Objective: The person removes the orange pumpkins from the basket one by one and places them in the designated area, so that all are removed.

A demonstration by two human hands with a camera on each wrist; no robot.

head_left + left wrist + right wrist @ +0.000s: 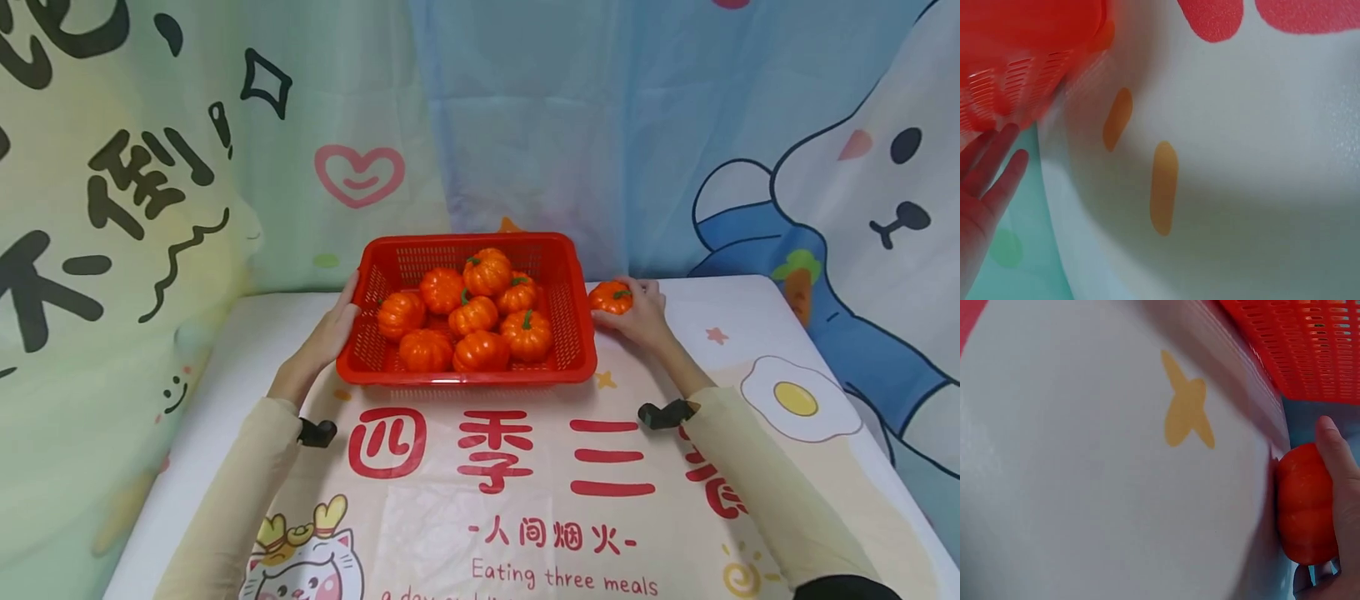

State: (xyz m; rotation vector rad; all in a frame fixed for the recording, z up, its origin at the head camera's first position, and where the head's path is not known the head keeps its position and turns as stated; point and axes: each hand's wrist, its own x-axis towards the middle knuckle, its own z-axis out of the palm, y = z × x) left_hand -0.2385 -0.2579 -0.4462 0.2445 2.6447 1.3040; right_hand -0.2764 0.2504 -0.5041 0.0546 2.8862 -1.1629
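Apparently the step in hand is shifting one small orange pumpkin (609,300) at the side of a red basket (465,378), though a single moment cannot tell whether it is going in or out. That pumpkin sits outside the basket, just beside its right wall, gripped between thumb and fingers of the right hand (647,315). The left hand (330,329) lies at the opposite wall, its fingers (1007,180) fairly straight against the plastic, presumably to steady it (the wrist view shows no firm clasp there).

If the pumpkin is bound inward, the next move calls for raising it over the right rim and lowering it into the bare strip along that side; if outward, for setting it down and letting go. Whether it bears on the worktop (262,350) at this moment, I cannot tell.

Eight other pumpkins (474,317) lie inside the basket, loosely bunched, some touching. The raised wall is the chief obstacle, and a careless drop could roll its neighbours. Behind, a printed curtain (532,150) hangs close to the basket's far side, leaving little room there. Dark devices (318,433) sit at both wrists, apart from the basket.
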